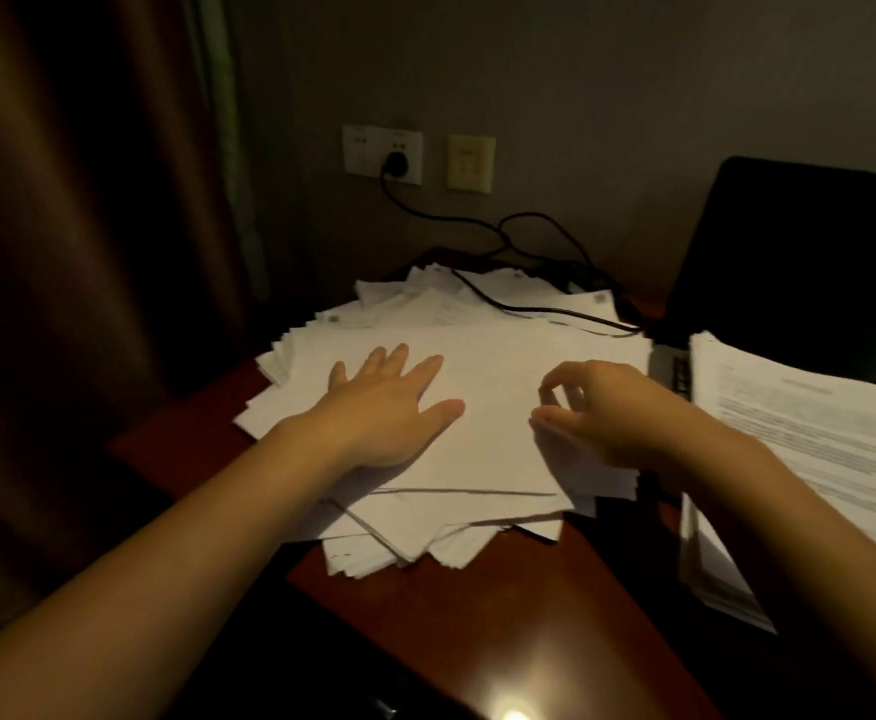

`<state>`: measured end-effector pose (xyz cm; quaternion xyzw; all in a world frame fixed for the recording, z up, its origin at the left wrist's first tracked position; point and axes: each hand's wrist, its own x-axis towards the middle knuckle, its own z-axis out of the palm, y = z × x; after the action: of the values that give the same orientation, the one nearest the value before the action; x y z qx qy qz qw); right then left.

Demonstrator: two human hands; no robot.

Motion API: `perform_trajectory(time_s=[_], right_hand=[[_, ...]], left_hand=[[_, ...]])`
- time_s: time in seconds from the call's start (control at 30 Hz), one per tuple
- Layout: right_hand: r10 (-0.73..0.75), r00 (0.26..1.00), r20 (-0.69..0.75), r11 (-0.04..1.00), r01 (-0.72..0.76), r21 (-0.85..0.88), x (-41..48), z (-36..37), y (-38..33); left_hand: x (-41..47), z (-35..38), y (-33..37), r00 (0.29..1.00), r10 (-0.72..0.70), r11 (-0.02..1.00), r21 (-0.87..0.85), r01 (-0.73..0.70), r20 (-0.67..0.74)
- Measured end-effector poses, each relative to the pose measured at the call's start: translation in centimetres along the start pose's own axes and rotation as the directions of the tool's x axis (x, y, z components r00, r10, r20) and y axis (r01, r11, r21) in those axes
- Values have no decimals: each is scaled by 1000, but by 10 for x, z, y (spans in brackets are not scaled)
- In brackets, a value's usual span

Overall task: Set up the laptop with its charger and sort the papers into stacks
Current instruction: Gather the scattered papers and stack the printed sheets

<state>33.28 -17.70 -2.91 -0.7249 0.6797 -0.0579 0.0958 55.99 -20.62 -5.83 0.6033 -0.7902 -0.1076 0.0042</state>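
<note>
A loose, fanned pile of white papers [493, 356] covers the middle of the reddish wooden desk [503, 631]. My left hand [389, 407] lies flat on the pile, fingers spread. My right hand [602, 413] hovers over the pile's right side with fingers curled and thumb near forefinger; whether it pinches a sheet is unclear. At the right stands the open black laptop [799, 267]. Printed papers [815, 439] lie stacked over its keyboard. The black charger cable [519, 304] runs from a plug in the wall socket [396, 161] across the papers toward the laptop.
A dark curtain [87, 226] hangs at the left, close to the desk's left edge. A second wall plate [470, 163] sits right of the socket. A lamp's glare shows on the desk's front part.
</note>
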Motion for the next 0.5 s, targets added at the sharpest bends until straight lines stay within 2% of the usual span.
perform_trajectory(time_s=[0.1, 0.2, 0.27, 0.37, 0.5], right_hand=[[45, 998, 35, 998, -46, 32, 13, 0, 1], [104, 994, 35, 990, -107, 93, 22, 0, 6], [171, 984, 44, 975, -176, 139, 24, -2, 8], [228, 972, 47, 957, -233, 171, 24, -5, 10], [232, 973, 0, 945, -225, 236, 25, -6, 12]], left_hand=[[-14, -1, -8, 997, 73, 997, 21, -74, 39], [-16, -12, -4, 991, 122, 989, 95, -117, -47], [-4, -24, -5, 986, 143, 989, 61, -138, -90], [31, -36, -11, 985, 168, 986, 1, -168, -26], [66, -47, -12, 993, 91, 991, -106, -83, 72]])
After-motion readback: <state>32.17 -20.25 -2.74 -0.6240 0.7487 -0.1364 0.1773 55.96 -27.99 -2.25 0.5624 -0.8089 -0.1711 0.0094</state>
